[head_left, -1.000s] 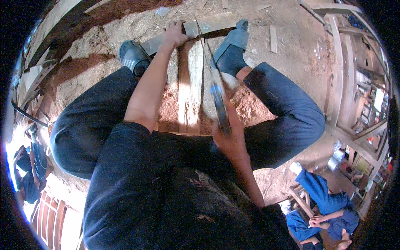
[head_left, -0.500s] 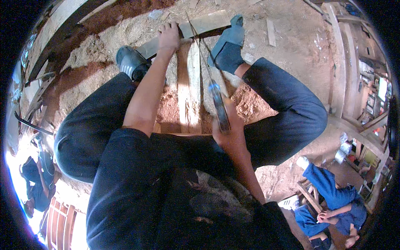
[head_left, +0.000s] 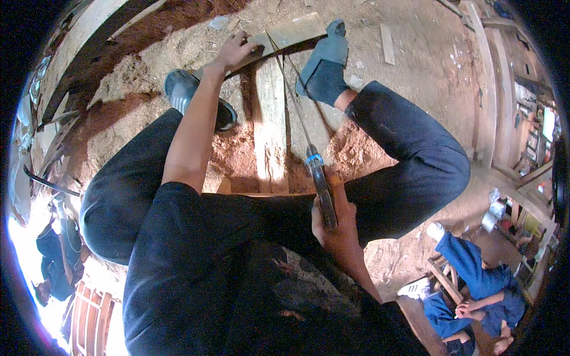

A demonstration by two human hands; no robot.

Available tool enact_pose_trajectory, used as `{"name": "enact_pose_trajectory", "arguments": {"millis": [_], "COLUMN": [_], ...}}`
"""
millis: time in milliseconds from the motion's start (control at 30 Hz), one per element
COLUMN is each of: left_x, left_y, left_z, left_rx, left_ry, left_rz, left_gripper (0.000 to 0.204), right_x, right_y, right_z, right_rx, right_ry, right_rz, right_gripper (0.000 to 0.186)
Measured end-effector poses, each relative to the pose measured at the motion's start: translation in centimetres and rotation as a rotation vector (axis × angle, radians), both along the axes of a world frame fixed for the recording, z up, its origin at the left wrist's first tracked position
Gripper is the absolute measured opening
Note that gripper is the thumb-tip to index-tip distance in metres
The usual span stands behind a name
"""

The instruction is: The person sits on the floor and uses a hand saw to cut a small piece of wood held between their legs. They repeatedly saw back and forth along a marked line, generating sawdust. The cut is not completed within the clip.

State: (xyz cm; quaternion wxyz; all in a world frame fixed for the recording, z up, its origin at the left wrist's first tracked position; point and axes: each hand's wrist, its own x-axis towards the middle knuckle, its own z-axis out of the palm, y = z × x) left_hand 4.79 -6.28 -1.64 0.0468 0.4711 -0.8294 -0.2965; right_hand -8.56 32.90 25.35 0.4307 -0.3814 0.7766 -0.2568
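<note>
My left hand (head_left: 230, 52) rests on a narrow plank (head_left: 300, 28) lying crosswise at the top, its fingers spread. My right hand (head_left: 344, 216) grips the black-and-blue handle of a handsaw (head_left: 322, 185), low by my right thigh; the long, thin blade (head_left: 301, 123) slants up to that plank and crosses it right of my left hand. Beneath the plank a pale timber (head_left: 270, 121) runs toward me between my legs. My right foot in a dark sandal (head_left: 323, 62) is at the plank's right end; my left shoe (head_left: 181, 89) is below its left end.
Timber beams (head_left: 71, 44) line the left edge and a wooden frame (head_left: 490, 89) the right. Another person (head_left: 56, 249) is at lower left beside a slatted wooden piece (head_left: 89, 320); people in blue (head_left: 466, 273) sit at lower right. Wood scraps (head_left: 387, 44) lie on the dirt floor.
My right hand has drawn the saw back toward my body, showing more blade between handle and plank. My left hand has shifted left along the plank, with fingers more spread.
</note>
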Motion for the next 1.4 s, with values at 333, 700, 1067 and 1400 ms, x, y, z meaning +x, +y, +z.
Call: {"name": "enact_pose_trajectory", "arguments": {"millis": [333, 700, 1067, 1400], "left_x": [-1.9, -2.8, -3.1, -2.9], "left_y": [-2.0, 0.7, 0.5, 0.8], "left_z": [0.3, 0.7, 0.6, 0.5], "left_rx": [-0.034, -0.278, -0.17, -0.157], "left_ry": [-0.183, -0.336, -0.259, -0.247], "left_rz": [0.025, -0.035, 0.085, -0.01], "left_gripper": [0.065, 0.034, 0.045, 0.046], "right_x": [0.1, -0.6, -0.4, 0.5], "right_y": [0.8, -3.7, -3.8, -2.5], "right_z": [1.3, -0.7, -2.3, -2.8], "right_rx": [0.013, -0.229, -0.21, -0.303], "right_ry": [0.026, 0.165, 0.054, 0.169], "right_rz": [-0.025, 0.111, 0.124, 0.127], "right_gripper": [0.051, 0.049, 0.05, 0.054]}}
